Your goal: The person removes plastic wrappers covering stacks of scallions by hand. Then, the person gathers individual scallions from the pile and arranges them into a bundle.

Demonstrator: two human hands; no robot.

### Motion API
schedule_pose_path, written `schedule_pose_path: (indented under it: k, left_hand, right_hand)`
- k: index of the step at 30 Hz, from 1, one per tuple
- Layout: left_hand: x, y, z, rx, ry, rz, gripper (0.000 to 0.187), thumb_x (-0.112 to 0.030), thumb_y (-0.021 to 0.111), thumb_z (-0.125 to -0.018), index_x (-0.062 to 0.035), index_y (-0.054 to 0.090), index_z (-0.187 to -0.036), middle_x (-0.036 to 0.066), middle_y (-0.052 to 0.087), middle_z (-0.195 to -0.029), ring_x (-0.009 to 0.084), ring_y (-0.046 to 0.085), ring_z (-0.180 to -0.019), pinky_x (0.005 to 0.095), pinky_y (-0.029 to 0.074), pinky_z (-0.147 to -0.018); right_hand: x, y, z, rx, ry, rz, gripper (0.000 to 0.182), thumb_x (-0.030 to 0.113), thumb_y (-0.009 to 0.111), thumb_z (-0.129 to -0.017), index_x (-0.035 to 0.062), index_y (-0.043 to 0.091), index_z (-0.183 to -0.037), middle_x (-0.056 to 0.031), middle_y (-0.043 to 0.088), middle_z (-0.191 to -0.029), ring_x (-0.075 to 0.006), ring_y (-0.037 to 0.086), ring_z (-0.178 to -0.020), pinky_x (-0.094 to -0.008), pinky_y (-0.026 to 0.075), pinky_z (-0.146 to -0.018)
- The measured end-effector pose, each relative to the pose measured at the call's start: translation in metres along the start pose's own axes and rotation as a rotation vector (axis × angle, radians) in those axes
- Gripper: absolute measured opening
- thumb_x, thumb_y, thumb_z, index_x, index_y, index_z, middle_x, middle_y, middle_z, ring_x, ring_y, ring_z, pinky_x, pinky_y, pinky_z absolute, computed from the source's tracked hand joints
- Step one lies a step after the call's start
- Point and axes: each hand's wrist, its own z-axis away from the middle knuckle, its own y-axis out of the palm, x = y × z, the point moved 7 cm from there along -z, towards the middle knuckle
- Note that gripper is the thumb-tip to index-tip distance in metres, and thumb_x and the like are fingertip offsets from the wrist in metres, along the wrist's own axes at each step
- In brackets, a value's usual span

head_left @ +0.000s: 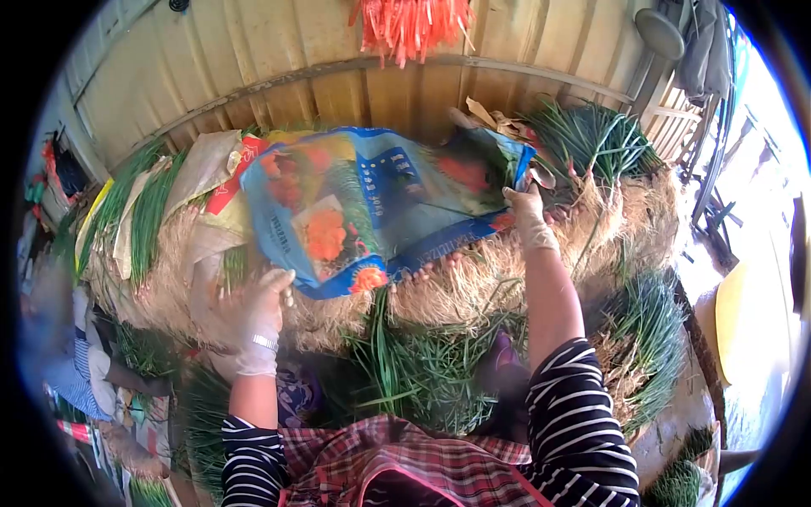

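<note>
A blue printed plastic bag [380,194] with orange and red flower pictures is stretched out over a long heap of green onions. My right hand [528,211], in a pale glove, pinches the bag's right edge. My left hand [266,308], also gloved and partly blurred, is closed at the bag's lower left corner, thumb against the edge. Under and below the bag lie pale, stringy onion roots [456,291], facing me. Green onion tops [591,139] stick up at the far right of the heap.
More onions lie at my feet [431,380] and in a bundle at right [646,355]. Pale sacks [203,173] cover part of the heap at left. Red plastic strips [414,29] hang from the metal wall [296,51]. Another person [80,372] is at far left.
</note>
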Motion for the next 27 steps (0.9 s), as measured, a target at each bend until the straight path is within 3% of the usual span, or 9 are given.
schedule_pose_path:
  k: [7,10,12,16,19,22,23,25,27]
  left_hand:
    - [-0.082,0.029,0.028,0.259,0.353,0.141,0.024,-0.008,0.064,-0.069,-0.0022,0.057,-0.092,0.005,0.063,-0.085,0.0147,0.059,-0.072,0.0275,0.049,-0.073]
    - [-0.094,0.077,0.046,0.417,0.316,0.045,0.038,-0.011,0.063,-0.069,0.0022,0.054,-0.104,0.007,0.061,-0.092,0.0154,0.058,-0.086,0.0285,0.048,-0.079]
    - [-0.084,0.115,0.039,0.460,0.288,-0.034,0.036,-0.012,0.062,-0.070,0.0010,0.055,-0.103,0.004,0.061,-0.090,0.0133,0.057,-0.084,0.0267,0.046,-0.077]
    - [-0.118,0.217,0.107,0.498,0.659,-0.680,0.029,-0.008,0.058,-0.070,-0.0026,0.059,-0.099,0.007,0.057,-0.097,0.0175,0.050,-0.096,0.0301,0.036,-0.091]
    - [-0.129,0.240,0.157,0.382,1.253,-1.137,0.035,-0.012,0.054,-0.082,-0.0018,0.051,-0.115,0.012,0.046,-0.120,0.0248,0.043,-0.111,0.0356,0.031,-0.097]
    - [-0.113,0.214,0.176,0.383,1.404,-0.999,0.044,-0.016,0.053,-0.086,-0.0018,0.040,-0.126,0.013,0.041,-0.127,0.0251,0.037,-0.120,0.0367,0.026,-0.102]
    - [-0.103,0.210,0.172,0.499,1.242,-0.945,0.044,-0.016,0.052,-0.087,-0.0018,0.039,-0.126,0.013,0.041,-0.127,0.0242,0.037,-0.120,0.0361,0.026,-0.102]
    - [-0.074,0.203,0.137,0.637,0.808,-0.703,0.046,-0.018,0.052,-0.087,-0.0020,0.037,-0.128,0.011,0.041,-0.127,0.0217,0.038,-0.118,0.0335,0.028,-0.101]
    - [-0.058,0.199,0.126,0.624,0.572,-0.570,0.049,-0.019,0.054,-0.086,-0.0022,0.037,-0.128,0.011,0.041,-0.127,0.0206,0.039,-0.117,0.0319,0.029,-0.100]
  right_hand:
    - [0.086,0.019,0.019,0.120,-0.396,0.879,0.023,0.009,0.065,-0.073,0.0066,0.063,-0.096,-0.0123,0.062,-0.083,-0.0220,0.062,-0.067,-0.0303,0.050,-0.062]
    - [0.155,0.054,0.125,0.482,-0.385,0.003,0.022,0.008,0.062,-0.075,0.0027,0.063,-0.097,-0.0078,0.064,-0.085,-0.0155,0.061,-0.069,-0.0272,0.050,-0.065]
    - [0.171,0.095,0.210,0.783,-0.476,0.277,0.036,0.018,0.069,-0.072,0.0015,0.060,-0.103,-0.0074,0.063,-0.085,-0.0146,0.060,-0.078,-0.0275,0.048,-0.072]
    - [0.126,0.110,0.264,0.500,-0.615,0.292,0.034,0.019,0.065,-0.069,0.0036,0.059,-0.099,-0.0189,0.060,-0.086,-0.0351,0.058,-0.087,-0.0402,0.045,-0.077]
    - [0.133,0.044,0.238,0.132,-0.408,-0.393,0.012,0.005,0.062,-0.066,0.0021,0.062,-0.078,-0.0159,0.059,-0.071,-0.0296,0.058,-0.077,-0.0358,0.046,-0.071]
    - [0.173,-0.109,0.265,-0.394,-0.820,-0.627,0.019,-0.006,0.061,-0.061,0.0056,0.061,-0.076,-0.0091,0.057,-0.073,-0.0235,0.055,-0.072,-0.0341,0.045,-0.065]
    - [0.188,-0.163,0.290,-0.589,-1.025,-0.581,0.012,-0.003,0.057,-0.068,0.0060,0.059,-0.076,-0.0064,0.056,-0.070,-0.0196,0.055,-0.067,-0.0319,0.046,-0.060]
    - [0.159,-0.241,0.314,-0.275,-0.532,-0.496,0.014,0.009,0.047,-0.086,0.0011,0.057,-0.091,-0.0069,0.057,-0.075,-0.0164,0.056,-0.065,-0.0255,0.048,-0.052]
    - [0.169,-0.322,0.400,-0.286,-0.600,-0.498,0.003,0.010,0.057,-0.077,0.0085,0.059,-0.078,-0.0057,0.058,-0.070,-0.0171,0.058,-0.059,-0.0295,0.047,-0.051]
